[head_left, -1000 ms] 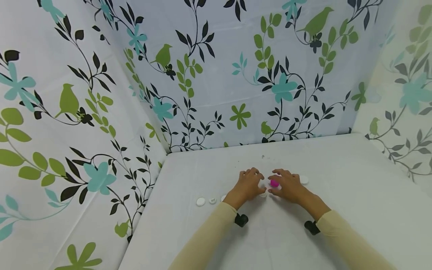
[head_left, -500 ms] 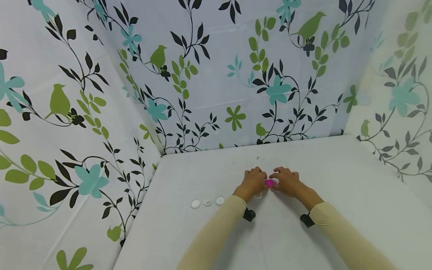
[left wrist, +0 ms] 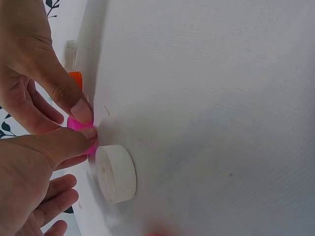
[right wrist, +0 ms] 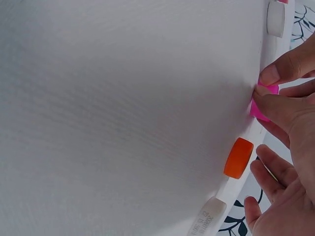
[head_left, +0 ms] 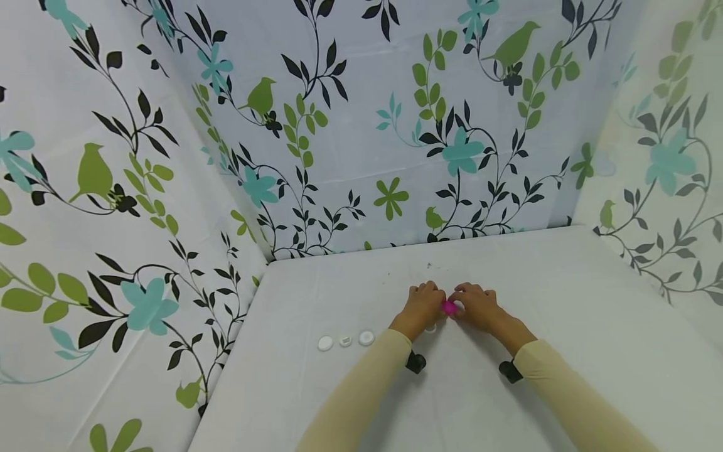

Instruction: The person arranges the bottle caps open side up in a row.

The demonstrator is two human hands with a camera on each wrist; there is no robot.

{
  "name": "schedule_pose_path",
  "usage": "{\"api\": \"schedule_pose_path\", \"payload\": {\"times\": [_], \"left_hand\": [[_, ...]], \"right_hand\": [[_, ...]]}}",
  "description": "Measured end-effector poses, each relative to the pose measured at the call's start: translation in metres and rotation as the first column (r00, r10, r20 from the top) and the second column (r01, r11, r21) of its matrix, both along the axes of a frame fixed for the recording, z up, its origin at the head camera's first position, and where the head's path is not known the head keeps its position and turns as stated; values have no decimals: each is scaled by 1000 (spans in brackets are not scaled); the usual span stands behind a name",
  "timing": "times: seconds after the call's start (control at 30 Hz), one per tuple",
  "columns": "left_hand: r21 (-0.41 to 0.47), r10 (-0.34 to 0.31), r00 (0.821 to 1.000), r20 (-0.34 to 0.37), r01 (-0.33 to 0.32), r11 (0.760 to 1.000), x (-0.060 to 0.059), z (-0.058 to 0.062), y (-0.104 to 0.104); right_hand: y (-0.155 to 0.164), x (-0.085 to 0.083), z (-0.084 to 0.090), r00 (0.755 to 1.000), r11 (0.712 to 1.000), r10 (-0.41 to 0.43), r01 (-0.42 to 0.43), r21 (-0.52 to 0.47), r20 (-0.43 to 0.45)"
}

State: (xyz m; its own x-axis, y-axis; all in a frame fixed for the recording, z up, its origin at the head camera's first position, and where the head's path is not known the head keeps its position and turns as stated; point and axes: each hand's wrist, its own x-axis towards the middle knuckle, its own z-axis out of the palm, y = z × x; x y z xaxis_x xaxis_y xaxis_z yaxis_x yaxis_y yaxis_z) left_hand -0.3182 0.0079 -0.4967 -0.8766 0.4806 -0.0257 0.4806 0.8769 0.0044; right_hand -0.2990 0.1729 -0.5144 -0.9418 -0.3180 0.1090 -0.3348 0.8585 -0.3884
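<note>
A bright pink bottle cap (head_left: 449, 308) stands on the table between my two hands. My left hand (head_left: 422, 309) pinches its left side with thumb and fingers, and the thumb of my right hand (head_left: 479, 307) meets it from the other side. The left wrist view shows both thumb tips close together at the pink cap (left wrist: 81, 125). A white round cap (left wrist: 116, 173) sits just beside my left hand. Close to my right fingers, an orange cap (right wrist: 238, 158) rests on its own. The undersides of the fingers behind the pink cap are partly hidden.
Several white caps lie in a row to the left, among them a round cap (head_left: 325, 343) and another (head_left: 366, 338). A white cap with printed text (right wrist: 209, 216) lies beyond the orange one. Patterned cloth (head_left: 339, 157) walls the table (head_left: 508, 402) at the back and sides.
The left hand has moved right and now meets the pink cap, which was apart from it a second ago. The gap between the hands has narrowed. The head view has shifted slightly.
</note>
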Motion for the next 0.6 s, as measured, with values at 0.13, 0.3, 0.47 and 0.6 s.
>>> {"api": "schedule_pose_path", "payload": {"times": [0.13, 0.3, 0.47, 0.6], "left_hand": [[25, -1, 1000, 6, 1, 1000, 1, 0, -3], [85, -9, 999, 32, 6, 996, 4, 7, -9], [158, 4, 998, 63, -14, 987, 7, 16, -13], [206, 14, 998, 54, -25, 978, 10, 20, -17]], "right_hand": [[-1, -2, 1, 1000, 1000, -1, 1, 13, -1], [0, 0, 12, 1000, 1000, -2, 2, 14, -12], [0, 6, 25, 999, 1000, 4, -4, -14, -43], [-2, 11, 32, 1000, 999, 1, -3, -46, -32]]}}
